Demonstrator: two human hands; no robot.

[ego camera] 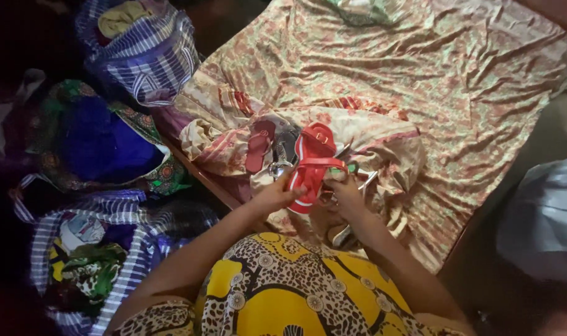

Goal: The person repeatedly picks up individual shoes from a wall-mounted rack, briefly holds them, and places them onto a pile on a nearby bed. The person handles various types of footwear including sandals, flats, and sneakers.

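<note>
Red sandal point(311, 163) lies at the near edge of the bed, held up between both hands over a heap of crumpled patterned cloth point(364, 134). Nearest the camera is the person's lap in a yellow dress point(283, 292) with leopard-spot print, both bare forearms reaching forward from it. The left hand point(276, 196) grips the sandal's near end, fingers curled around the sole. The right hand point(345, 193) is closed at the sandal's right side, fingers bent about its strap and edge; how tightly it pinches cannot be told. Just beside the right hand, silvery shoes point(352, 233) lie partly hidden in the folds, and another silvery piece shows by the left hand. Left of the red sandal, on the same heap, rests a darker maroon sandal point(258, 146), sole up and apart from the hands. To the left of the lap, on the dark floor, stands a striped bag point(118, 258) filled with coloured clothes; beyond it a blue bundle point(100, 143) wrapped in green print; farther still a second striped bag point(148, 53). The bedsheet point(457, 74), floral and wrinkled, spreads to the far edge.
</note>
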